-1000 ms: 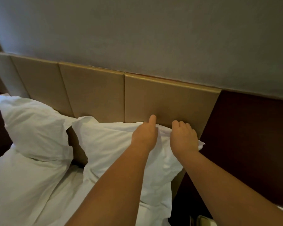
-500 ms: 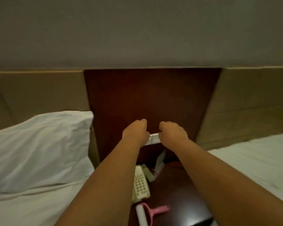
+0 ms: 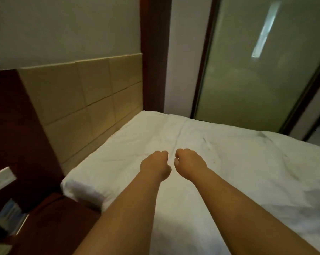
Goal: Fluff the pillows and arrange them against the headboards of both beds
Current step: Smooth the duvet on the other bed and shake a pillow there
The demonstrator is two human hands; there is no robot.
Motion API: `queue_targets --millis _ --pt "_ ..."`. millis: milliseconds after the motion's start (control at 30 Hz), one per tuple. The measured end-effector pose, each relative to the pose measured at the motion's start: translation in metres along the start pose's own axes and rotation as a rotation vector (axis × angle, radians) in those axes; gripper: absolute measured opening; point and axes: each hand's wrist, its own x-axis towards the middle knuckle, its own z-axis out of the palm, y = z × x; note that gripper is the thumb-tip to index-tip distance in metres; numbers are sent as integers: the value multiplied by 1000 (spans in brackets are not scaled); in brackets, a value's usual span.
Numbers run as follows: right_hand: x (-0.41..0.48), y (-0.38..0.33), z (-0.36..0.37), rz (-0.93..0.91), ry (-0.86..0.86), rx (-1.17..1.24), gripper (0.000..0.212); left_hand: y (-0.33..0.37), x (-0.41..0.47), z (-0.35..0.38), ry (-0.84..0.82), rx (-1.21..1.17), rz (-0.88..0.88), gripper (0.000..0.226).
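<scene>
View has swung off the first bed's pillows onto the second bed, so that one's next. No pillow visible by its headboard. Left hand and right hand hover curled shut, holding nothing, over open sheet beside the headboard.

Frosted glass panel at 2 o'clock, dark wood frame at 12; white wall plate on brown panel at 9; dark nightstand at 8
</scene>
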Motion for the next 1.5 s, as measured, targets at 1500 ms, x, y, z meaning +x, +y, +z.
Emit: queue_targets --millis 1500 --pt "186 617 148 658 -488 -198 83 381 339 390 -615 -127 -415 64"
